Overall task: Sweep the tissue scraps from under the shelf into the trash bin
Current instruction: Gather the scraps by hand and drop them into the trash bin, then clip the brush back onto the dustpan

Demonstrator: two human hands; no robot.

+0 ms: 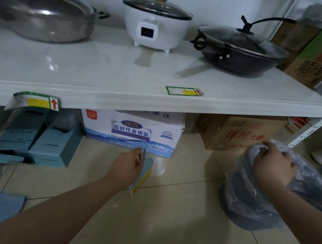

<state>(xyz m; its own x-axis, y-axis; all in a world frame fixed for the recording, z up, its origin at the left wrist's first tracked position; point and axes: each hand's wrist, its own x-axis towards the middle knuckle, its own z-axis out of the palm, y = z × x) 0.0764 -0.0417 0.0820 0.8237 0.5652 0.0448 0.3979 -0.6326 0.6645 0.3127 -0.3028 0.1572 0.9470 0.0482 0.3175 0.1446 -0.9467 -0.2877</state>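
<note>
A small blue and yellow hand brush is grasped in the grip of the left hand, its bristles angled down toward the floor just in front of the white salt box, presumably so that scraps can be drawn out from beneath the shelf. The trash bin, lined with a clear bag, is tilted on the floor at the right and near; its rim is clenched by the right hand, likely to keep its mouth low and steady. No tissue scraps can be made out on the visible floor.
</note>
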